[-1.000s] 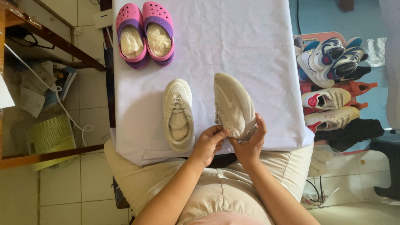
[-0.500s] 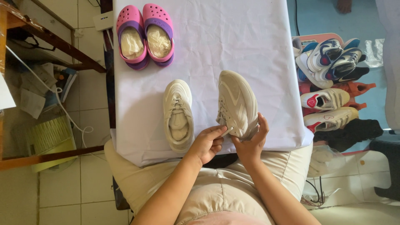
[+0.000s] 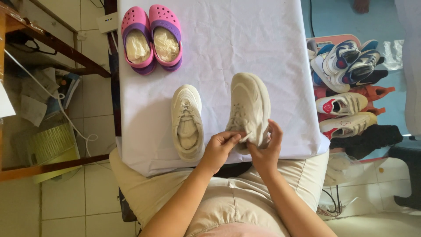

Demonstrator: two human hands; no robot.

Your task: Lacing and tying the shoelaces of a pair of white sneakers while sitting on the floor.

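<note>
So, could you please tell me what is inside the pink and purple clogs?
Each pink and purple rubber clog holds crumpled, pale translucent stuffing, seemingly plastic or paper; the insoles beneath are covered.

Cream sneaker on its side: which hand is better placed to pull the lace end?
Left, probably. The left hand fingertips already pinch the lace at the tilted sneaker; the right hand grips its heel, steadying.

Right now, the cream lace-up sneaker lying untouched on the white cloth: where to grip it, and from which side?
Grip the cream lace-up sneaker across its heel collar, coming from the near table edge. It lies flat on the white cloth, opening up, heel toward the person, so the collar probably offers two pinchable walls. Both hands are on the tilted sneaker beside it.
</note>
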